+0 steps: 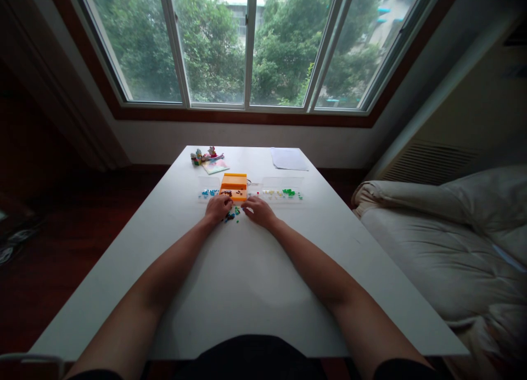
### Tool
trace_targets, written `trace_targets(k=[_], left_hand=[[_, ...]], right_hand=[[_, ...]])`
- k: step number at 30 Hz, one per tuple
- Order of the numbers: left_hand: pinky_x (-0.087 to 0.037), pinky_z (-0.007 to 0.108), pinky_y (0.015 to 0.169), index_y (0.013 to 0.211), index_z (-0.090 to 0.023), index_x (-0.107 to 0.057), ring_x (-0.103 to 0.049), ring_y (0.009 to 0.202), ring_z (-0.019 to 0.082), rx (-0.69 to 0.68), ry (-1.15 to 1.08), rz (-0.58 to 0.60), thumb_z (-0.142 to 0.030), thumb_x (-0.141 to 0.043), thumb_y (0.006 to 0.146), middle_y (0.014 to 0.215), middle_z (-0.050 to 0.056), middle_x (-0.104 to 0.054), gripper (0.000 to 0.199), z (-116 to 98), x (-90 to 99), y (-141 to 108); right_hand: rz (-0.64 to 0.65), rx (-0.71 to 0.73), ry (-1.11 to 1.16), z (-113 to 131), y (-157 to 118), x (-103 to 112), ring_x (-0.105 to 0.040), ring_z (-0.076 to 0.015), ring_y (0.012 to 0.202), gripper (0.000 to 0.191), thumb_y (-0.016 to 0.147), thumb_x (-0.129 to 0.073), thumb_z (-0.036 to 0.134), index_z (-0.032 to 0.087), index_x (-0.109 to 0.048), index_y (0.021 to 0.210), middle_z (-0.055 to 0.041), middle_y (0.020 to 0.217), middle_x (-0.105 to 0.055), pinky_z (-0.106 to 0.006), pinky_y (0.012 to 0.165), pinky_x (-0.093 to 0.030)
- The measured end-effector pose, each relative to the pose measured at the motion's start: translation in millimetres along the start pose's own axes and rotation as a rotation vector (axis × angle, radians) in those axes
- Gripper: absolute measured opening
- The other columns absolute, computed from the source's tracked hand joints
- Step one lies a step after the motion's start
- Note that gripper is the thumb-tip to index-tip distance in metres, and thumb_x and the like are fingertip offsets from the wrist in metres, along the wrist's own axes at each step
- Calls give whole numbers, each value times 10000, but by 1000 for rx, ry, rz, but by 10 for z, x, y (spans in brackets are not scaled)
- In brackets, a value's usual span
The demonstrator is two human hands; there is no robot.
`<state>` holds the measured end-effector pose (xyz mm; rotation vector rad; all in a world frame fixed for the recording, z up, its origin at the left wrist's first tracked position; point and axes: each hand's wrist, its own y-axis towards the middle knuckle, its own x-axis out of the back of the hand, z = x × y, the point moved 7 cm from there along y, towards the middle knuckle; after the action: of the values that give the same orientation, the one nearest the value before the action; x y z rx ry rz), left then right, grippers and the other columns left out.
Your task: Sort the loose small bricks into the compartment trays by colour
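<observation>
Orange box (234, 179) holds dark pieces (239, 192), left fingers (226, 200) and right fingers (251, 204) half-curled nearby, grip unclear.

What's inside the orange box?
Small dark brownish pieces lie in the near part of the orange box. The left hand covers its near left corner, so whatever is there can't be seen.

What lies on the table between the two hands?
Small loose green, blue and dark pieces lie between the left hand and right hand, as the head view shows.
</observation>
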<state>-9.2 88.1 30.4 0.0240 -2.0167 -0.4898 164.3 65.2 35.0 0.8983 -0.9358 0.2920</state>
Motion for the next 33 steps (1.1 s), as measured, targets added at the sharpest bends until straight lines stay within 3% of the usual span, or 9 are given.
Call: trace_targets(k=[5,8,15,19,22,26,29,33], left_hand=[[-455,314,814,886,-216,-757,-632,885,214,4,-5,4,-286,-556,913,924,65,-735,214,6,1,1],[-454,310,804,892,-219,-760,-633,880,213,19,-9,13,-287,-563,910,923,64,-737,209,11,1,4],[-447,308,794,871,-216,-758,-633,870,212,23,2,7,-294,-551,924,912,63,-741,227,12,-4,14],[-448,309,812,880,-214,-758,-635,894,211,11,-17,5,-290,-551,923,935,60,-745,225,15,-9,15],[-449,307,811,882,-211,-756,-636,892,208,17,-32,10,-285,-554,917,940,57,-746,217,22,-12,9],[-452,305,810,889,-215,-755,-635,901,210,30,-22,20,-287,-557,916,947,55,-747,212,27,-10,-1],[-451,308,800,891,-217,-756,-632,887,212,26,-17,19,-290,-552,916,947,57,-746,218,25,-4,-4],[-445,312,785,892,-220,-758,-625,868,213,22,-24,16,-292,-550,912,935,59,-742,221,36,-7,-3]], right_hand=[[141,110,113,258,-3,-80,-624,-192,974,116,892,-686,190,243,-737,981,-48,1023,-691,-293,890,-477],[158,147,150,344,10,-94,-626,-197,1038,159,855,-663,121,240,-737,928,-49,1084,-696,-299,920,-475],[138,31,104,145,11,-103,-596,-161,840,124,856,-624,110,206,-701,855,-37,905,-682,-253,785,-448],[-64,-207,189,-244,-17,72,-574,-141,738,94,877,-594,185,195,-686,860,-12,808,-672,-244,735,-432],[-340,-509,300,-746,-157,280,-586,-160,719,173,871,-595,323,181,-686,906,-20,788,-677,-258,688,-446],[-634,-753,348,-1345,-444,515,-615,-193,772,290,816,-615,424,159,-677,915,-64,839,-698,-293,714,-485],[-782,-866,367,-1660,-654,638,-620,-192,754,305,810,-607,429,153,-660,928,-74,840,-699,-294,688,-494],[-858,-966,387,-1853,-807,718,-633,-165,714,293,851,-562,392,147,-653,984,-88,875,-714,-272,654,-486]])
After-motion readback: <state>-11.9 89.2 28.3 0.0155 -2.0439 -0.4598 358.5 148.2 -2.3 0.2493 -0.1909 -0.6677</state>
